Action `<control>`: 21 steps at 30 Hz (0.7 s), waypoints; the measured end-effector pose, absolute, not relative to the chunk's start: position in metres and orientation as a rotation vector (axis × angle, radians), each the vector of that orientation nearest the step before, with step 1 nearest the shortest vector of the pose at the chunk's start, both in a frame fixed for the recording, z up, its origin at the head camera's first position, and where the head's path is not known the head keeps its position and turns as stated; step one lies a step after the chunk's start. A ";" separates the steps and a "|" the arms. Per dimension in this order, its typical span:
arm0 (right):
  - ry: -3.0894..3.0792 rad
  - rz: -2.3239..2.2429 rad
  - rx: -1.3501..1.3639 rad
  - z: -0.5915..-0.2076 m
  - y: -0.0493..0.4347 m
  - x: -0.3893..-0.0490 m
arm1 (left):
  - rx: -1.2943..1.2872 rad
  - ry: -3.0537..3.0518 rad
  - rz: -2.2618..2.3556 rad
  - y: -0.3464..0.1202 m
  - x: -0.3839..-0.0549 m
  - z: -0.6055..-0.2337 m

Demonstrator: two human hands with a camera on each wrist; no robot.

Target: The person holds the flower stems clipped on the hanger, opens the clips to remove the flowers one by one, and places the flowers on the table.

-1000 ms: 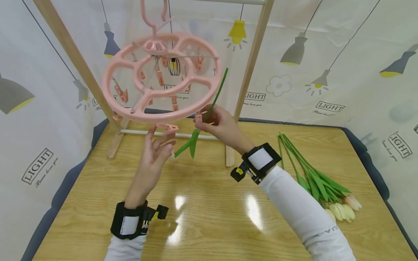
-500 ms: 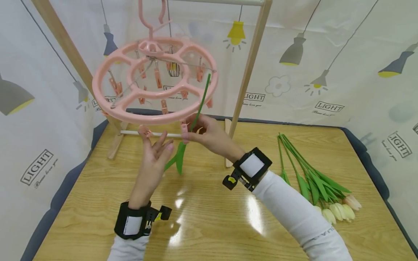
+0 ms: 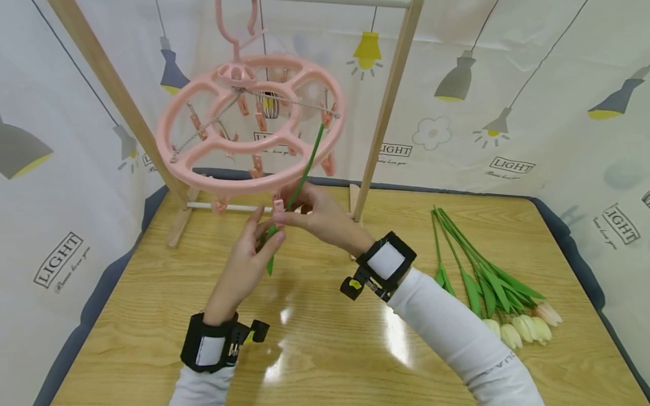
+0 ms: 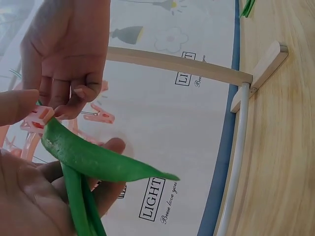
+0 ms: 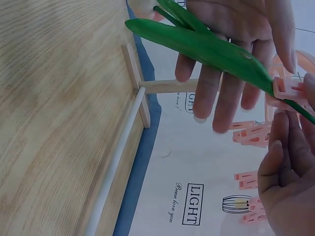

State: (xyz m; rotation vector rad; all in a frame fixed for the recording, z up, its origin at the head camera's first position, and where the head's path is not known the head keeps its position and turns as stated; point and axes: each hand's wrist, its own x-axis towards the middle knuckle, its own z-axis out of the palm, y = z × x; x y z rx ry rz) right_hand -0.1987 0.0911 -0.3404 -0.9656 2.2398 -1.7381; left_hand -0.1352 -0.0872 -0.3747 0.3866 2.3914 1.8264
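In the head view, my right hand (image 3: 325,217) pinches a pink clothespin (image 3: 278,207) that hangs from the rim of a round pink drying hanger (image 3: 238,185). A green flower stem (image 3: 310,163) runs through this spot and rises in front of the ring. My left hand (image 3: 246,262) is just below and left of it, fingers fairly straight behind the green leaves (image 5: 211,51), as the right wrist view shows. A pale flower head (image 5: 142,7) shows at the top edge there. Close up in the left wrist view, the clothespin (image 4: 38,118) sits at the leaf base.
A wooden rack (image 3: 388,107) with a white lower bar (image 3: 228,207) stands around the hanger. Several more pink clothespins (image 3: 256,166) dangle from the ring. A bunch of tulips (image 3: 487,282) lies on the table's right side. A lamp-print cloth (image 3: 457,152) surrounds the table.
My right hand has moved left and slightly down with the clothespin and stem. My left hand has left another clothespin and come over to the leaves. The hanger has turned and swayed.
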 end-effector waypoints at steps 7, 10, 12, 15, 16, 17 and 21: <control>2.272 -1.733 -0.977 -0.342 0.089 -0.199 | 0.554 2.459 1.859 -0.085 -0.135 -0.377; 2.272 -1.723 -0.948 -0.342 0.092 -0.198 | 0.561 2.523 1.812 -0.085 -0.135 -0.377; 2.242 -1.752 -0.928 -0.341 0.095 -0.199 | 0.556 2.556 1.785 -0.085 -0.135 -0.377; 2.198 -1.854 -0.893 -0.339 0.100 -0.201 | 0.543 2.599 1.740 -0.085 -0.135 -0.377; 2.185 -1.899 -0.883 -0.339 0.102 -0.201 | 0.539 2.601 1.732 -0.085 -0.135 -0.377; 2.165 -1.939 -0.868 -0.339 0.103 -0.202 | 0.534 2.607 1.723 -0.085 -0.135 -0.377; 2.149 -2.010 -0.799 -0.337 0.108 -0.203 | 0.536 2.607 1.708 -0.086 -0.136 -0.377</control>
